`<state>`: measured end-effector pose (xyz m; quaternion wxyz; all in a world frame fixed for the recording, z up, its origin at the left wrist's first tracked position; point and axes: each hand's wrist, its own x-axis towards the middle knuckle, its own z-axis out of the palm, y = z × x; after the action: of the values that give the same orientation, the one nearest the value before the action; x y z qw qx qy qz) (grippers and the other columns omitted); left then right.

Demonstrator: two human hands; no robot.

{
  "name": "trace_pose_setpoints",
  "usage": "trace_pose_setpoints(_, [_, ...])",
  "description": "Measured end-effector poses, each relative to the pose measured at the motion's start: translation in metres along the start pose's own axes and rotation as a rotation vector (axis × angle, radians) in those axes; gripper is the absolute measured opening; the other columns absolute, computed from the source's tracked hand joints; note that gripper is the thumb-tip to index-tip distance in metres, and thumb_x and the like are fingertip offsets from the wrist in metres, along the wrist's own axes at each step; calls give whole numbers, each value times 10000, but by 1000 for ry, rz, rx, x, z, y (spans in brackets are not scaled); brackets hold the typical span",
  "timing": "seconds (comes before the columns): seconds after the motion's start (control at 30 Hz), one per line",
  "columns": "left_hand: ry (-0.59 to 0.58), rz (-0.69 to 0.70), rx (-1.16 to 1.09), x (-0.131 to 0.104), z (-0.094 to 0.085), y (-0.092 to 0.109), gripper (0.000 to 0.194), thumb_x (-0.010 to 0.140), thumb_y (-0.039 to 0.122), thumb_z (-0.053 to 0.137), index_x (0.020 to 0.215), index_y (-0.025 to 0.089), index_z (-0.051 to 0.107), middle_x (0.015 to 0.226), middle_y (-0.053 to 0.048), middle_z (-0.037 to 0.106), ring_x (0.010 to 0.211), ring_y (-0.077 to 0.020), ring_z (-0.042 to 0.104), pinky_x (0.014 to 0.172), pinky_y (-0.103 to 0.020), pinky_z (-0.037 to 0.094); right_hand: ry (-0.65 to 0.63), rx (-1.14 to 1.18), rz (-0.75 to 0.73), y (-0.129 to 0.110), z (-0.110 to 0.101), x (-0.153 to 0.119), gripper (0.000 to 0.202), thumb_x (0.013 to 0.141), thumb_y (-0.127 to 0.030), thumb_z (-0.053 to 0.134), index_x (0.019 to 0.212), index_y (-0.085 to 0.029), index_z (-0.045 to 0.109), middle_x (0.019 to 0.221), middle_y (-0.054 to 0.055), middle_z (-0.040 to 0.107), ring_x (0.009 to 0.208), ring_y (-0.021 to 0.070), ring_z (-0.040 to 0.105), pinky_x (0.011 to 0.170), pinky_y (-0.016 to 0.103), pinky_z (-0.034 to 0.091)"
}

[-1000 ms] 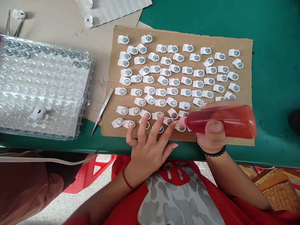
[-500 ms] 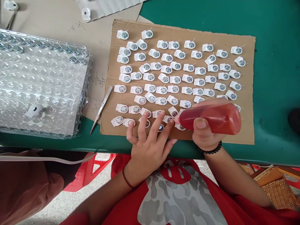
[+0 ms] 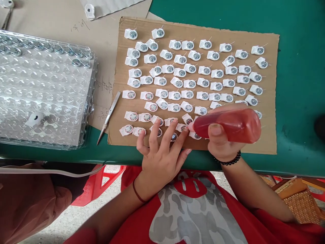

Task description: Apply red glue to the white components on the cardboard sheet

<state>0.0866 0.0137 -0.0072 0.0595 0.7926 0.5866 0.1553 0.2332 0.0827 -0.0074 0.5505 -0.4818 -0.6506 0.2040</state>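
My right hand (image 3: 220, 142) is wrapped round a soft bottle of red liquid (image 3: 228, 126), tipped on its side with its pale nozzle pointing left. The nozzle tip is at a small white part with a round metal disc (image 3: 181, 127), close to my left index fingertip. My left hand (image 3: 162, 152) lies with fingers spread over the lower rows, fingertips resting on or beside several such parts. Many more white parts with discs (image 3: 189, 84) sit in loose rows on a brown cardboard sheet (image 3: 266, 135). My right hand and the bottle hide a few of them.
Left of the cardboard lie tweezers (image 3: 109, 117). A clear plastic tray (image 3: 50, 101) holds metal discs along its far rows, with one white piece (image 3: 35, 119) on top. A grey sheet (image 3: 109, 7) lies at the back on the green table (image 3: 203, 15). Another person's clothed leg (image 3: 30, 203) is at lower left.
The view has shifted slightly, so the cardboard and tray sit a little higher in the picture. Both hands and the bottle keep nearly the same place over the parts.
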Motion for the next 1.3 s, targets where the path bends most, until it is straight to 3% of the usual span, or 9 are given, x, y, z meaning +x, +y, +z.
trace_pose_setpoints(0.3, [-7, 2, -22, 1, 0, 0, 472, 823, 431, 520, 1269, 282, 482, 1379, -61, 427, 1312, -368, 256, 1026, -561, 145, 1, -49, 68, -1, -3, -1, 244, 760, -436, 649, 744, -200, 591, 733, 33, 623, 640, 149, 594, 586, 312, 520])
trace_pose_setpoints(0.57, [-25, -3, -25, 1, -1, 0, 475, 821, 426, 527, 1271, 282, 482, 1384, -65, 419, 1313, -373, 253, 1029, -566, 146, 90, -120, -40, -2, -1, 4, 223, 750, -420, 641, 758, -214, 557, 688, 13, 588, 621, 158, 582, 553, 309, 495])
trace_pose_setpoints(0.77, [-32, -12, -51, 1, -1, 0, 479, 813, 421, 542, 1271, 296, 477, 1388, -54, 415, 1329, -362, 232, 1043, -554, 131, 11, -210, -20, -4, -6, 3, 206, 781, -423, 598, 752, -227, 543, 697, 8, 600, 596, 161, 585, 536, 319, 489])
trace_pose_setpoints(0.97, [-47, -14, -43, 1, -2, 0, 471, 820, 421, 532, 1270, 294, 478, 1388, -57, 416, 1330, -362, 223, 1039, -562, 129, 79, -145, -129, 1, -3, 5, 242, 752, -434, 633, 724, -217, 530, 643, -17, 564, 582, 140, 557, 517, 290, 458])
trace_pose_setpoints(1.3, [-25, -5, -13, 2, -2, 0, 456, 807, 410, 550, 1245, 286, 510, 1359, -69, 451, 1303, -379, 274, 1022, -568, 155, 22, -230, -84, -7, -6, 5, 197, 785, -422, 609, 759, -238, 545, 662, -21, 594, 557, 128, 571, 476, 279, 456])
